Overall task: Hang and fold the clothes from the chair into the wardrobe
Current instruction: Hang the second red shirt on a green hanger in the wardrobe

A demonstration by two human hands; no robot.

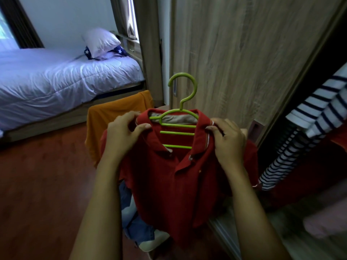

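I'm settling the red knit polo shirt (169, 175) on the lime-green plastic hanger (183, 102), left hand (122, 134) and right hand (229, 139) each pinching its collar, in front of the wood-grain wardrobe (244, 53); next, hook it inside.

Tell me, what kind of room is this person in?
Most likely a bedroom: a made bed with a pillow, and a wooden wardrobe with striped clothes hanging inside.

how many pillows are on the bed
2: a white pillow at the head of the bed, lying on a blue star-patterned pillow. Others may be hidden behind them.
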